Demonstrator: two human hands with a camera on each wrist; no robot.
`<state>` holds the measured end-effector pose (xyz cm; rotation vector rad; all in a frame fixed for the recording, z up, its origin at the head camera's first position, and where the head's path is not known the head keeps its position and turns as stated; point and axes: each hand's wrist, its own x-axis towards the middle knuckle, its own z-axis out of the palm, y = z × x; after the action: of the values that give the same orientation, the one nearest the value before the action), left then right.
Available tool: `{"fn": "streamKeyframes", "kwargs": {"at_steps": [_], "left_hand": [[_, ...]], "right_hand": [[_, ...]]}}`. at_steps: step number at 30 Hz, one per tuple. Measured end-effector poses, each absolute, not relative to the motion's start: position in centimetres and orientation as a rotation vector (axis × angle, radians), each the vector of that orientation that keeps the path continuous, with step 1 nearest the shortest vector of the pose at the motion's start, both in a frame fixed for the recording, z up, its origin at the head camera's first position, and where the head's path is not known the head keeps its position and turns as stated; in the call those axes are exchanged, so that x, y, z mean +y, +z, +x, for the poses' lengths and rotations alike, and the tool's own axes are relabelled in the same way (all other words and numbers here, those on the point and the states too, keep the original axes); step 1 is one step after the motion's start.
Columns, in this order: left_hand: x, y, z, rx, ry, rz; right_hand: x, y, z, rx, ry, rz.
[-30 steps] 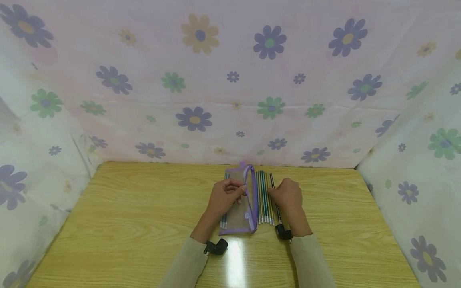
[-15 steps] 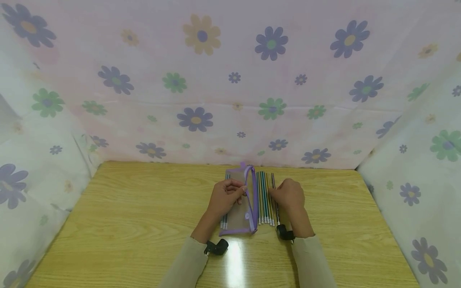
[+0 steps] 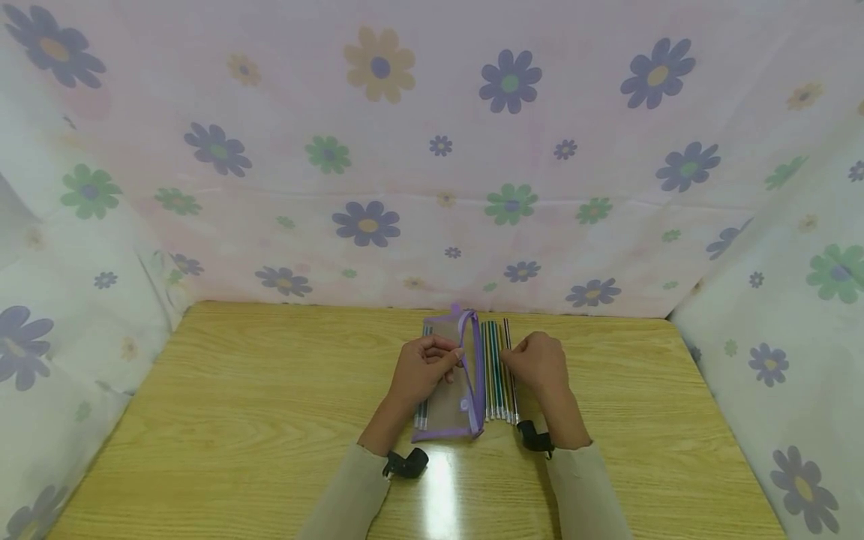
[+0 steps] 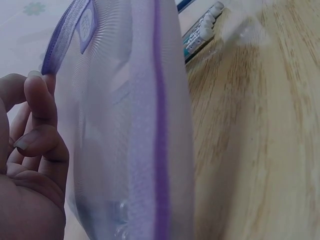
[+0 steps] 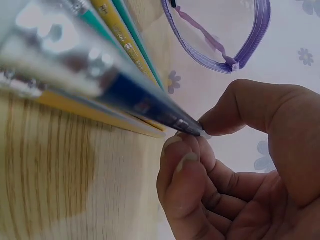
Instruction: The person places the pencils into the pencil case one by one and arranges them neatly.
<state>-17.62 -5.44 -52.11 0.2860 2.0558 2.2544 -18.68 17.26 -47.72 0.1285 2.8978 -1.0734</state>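
Right hand [image 3: 543,364] pinches a dark blue pencil [image 5: 142,102] beside an unzipped mesh pencil case [image 3: 449,399]

The right thumb and fingertips close on the dark blue pencil well away from its metal ferrule [image 5: 55,55], which points back toward the person. This pencil lies along the right end of a row of teal and yellow pencils [image 3: 495,375], their white erasers [image 4: 210,25] also toward the person. Whether it touches the wooden table [image 3: 270,412] is unclear.

The left hand [image 3: 421,371] pinches the purple zipper edge [image 4: 54,50] between thumb and finger, the other fingers loosely bent. The case stands between the left hand and the row, its mouth gaping toward the pencils. More pencils [image 3: 421,415] show through the mesh at the case's left side. Beige sleeves [image 3: 587,487] cover both forearms, and a flower-printed cloth [image 3: 445,172] hangs behind the table.
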Motion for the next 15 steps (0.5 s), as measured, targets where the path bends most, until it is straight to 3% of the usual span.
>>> {"fn": "streamKeyframes", "kwargs": {"at_steps": [15], "left_hand": [[-5.40, -52.15, -17.62, 2.057, 2.262, 0.280]], "right_hand": [[16.52, -47.03, -18.61, 2.774, -1.271, 0.071]]}}
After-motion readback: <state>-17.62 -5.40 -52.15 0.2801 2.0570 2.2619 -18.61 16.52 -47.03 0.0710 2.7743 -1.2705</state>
